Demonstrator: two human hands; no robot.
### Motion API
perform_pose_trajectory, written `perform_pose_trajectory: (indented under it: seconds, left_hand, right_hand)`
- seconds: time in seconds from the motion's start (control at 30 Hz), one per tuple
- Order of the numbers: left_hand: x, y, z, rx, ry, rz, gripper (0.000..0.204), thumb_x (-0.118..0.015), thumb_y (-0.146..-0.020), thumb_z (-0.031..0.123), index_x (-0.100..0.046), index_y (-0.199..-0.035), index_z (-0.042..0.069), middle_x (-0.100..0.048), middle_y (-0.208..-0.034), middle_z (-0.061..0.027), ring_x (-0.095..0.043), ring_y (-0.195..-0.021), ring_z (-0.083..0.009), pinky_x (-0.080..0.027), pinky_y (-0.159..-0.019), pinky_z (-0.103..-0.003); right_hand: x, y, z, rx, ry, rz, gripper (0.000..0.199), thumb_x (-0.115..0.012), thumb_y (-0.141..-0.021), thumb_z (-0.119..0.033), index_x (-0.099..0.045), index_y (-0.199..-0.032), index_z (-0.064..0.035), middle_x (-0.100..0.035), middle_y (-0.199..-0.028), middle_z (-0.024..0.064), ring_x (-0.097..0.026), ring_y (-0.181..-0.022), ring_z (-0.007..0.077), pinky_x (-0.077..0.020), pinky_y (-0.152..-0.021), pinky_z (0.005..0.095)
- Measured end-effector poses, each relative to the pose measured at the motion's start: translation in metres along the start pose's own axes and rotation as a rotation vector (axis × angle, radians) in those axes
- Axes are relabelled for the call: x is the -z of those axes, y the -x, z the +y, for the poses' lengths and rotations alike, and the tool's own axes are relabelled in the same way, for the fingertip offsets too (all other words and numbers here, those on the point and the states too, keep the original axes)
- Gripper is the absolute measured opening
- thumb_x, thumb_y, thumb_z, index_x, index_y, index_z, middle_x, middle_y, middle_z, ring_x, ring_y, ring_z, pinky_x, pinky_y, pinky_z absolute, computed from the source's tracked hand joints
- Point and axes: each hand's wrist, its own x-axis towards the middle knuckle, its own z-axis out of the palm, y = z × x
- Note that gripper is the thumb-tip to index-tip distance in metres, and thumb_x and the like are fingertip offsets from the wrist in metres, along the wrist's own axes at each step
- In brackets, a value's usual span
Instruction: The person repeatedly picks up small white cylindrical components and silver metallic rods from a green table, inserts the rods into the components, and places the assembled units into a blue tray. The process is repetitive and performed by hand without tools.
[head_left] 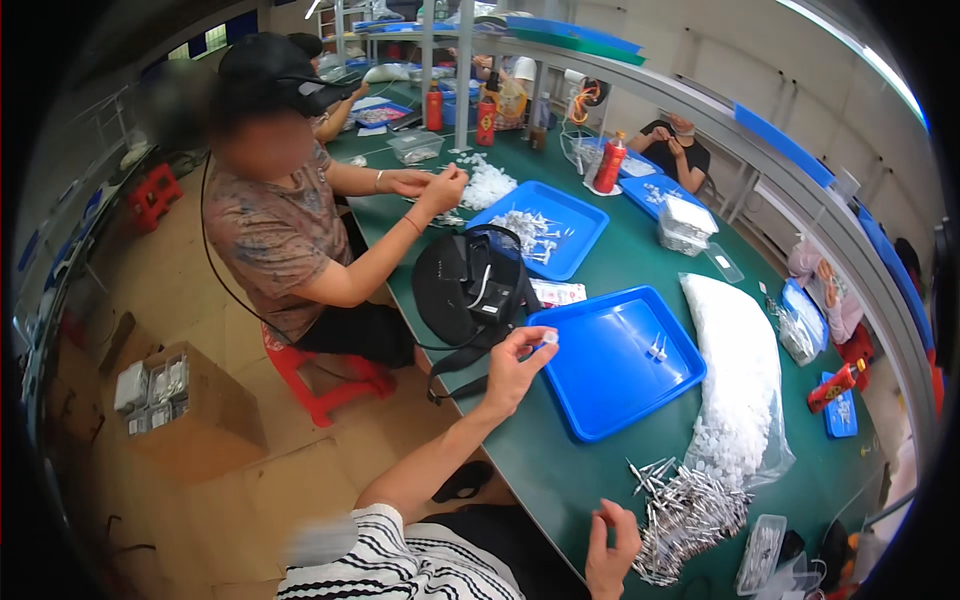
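My left hand (515,372) is closed, pinching a small white translucent plastic cap (550,338) at the left rim of a blue tray (590,425). Inside that tray lie a few slim white-and-metal pieces (657,348). Close to the table's front edge, my right hand (612,552) is raised with thumb and fingers apart, and nothing shows in it. Just to its right spreads a heap of thin metal parts (690,520). A large clear bag (735,360) spills small white plastic caps (725,450) beside the heap.
On my left, a co-worker (290,220) handles small parts by another blue tray (575,255). A black bag (460,285) with a strap lies between us. Clear plastic boxes (760,555) stand at right. An open carton (200,420) and red stool (325,385) are on the floor.
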Motion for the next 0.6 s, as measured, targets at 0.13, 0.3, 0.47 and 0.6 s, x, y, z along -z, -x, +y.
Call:
perform_pose_trajectory:
  seconds: [0.13, 0.3, 0.47, 0.6]
  left_hand:
    - [-0.028, -0.013, 0.025, -0.179, -0.360, -0.037, 0.023, -0.075, -0.076, 0.017, -0.070, -0.097, 0.009, -0.059, -0.090, -0.0012, -0.052, -0.078, -0.0104, -0.042, -0.068, -0.025]
    - [-0.081, -0.046, -0.003, -0.166, -0.407, -0.323, 0.021, -0.071, -0.075, 0.016, -0.066, -0.094, 0.006, -0.060, -0.087, -0.0066, -0.056, -0.072, -0.0159, -0.048, -0.068, -0.029]
    - [-0.106, -0.071, -0.066, -0.172, -0.574, -0.395, 0.016, -0.066, -0.073, 0.015, -0.062, -0.084, 0.004, -0.060, -0.085, -0.0140, -0.062, -0.078, -0.0274, -0.050, -0.069, -0.040]
    - [-0.113, -0.077, -0.106, -0.242, -0.733, -0.476, 0.016, -0.062, -0.073, 0.010, -0.060, -0.088, 0.004, -0.057, -0.089, -0.0180, -0.060, -0.086, -0.0340, -0.049, -0.072, -0.045]
  right_hand:
    - [0.043, 0.029, 0.007, 0.135, 0.465, 0.117, 0.023, -0.060, -0.086, -0.004, -0.063, -0.109, 0.0004, -0.064, -0.098, 0.0174, -0.058, -0.090, 0.0347, -0.0442, -0.082, 0.0427]
    - [0.071, 0.045, -0.001, 0.111, 0.676, 0.127, 0.033, -0.065, -0.082, -0.008, -0.064, -0.114, -0.0030, -0.062, -0.100, 0.0182, -0.057, -0.088, 0.0358, -0.0440, -0.082, 0.0441]
    - [0.081, 0.057, 0.014, 0.056, 0.754, 0.114, 0.034, -0.068, -0.082, -0.013, -0.065, -0.115, -0.0066, -0.059, -0.102, 0.0189, -0.055, -0.091, 0.0366, -0.0440, -0.081, 0.0440]
    - [0.085, 0.058, 0.024, 0.038, 0.723, 0.117, 0.029, -0.069, -0.082, -0.015, -0.067, -0.110, -0.0064, -0.058, -0.102, 0.0195, -0.055, -0.091, 0.0366, -0.0447, -0.081, 0.0439]
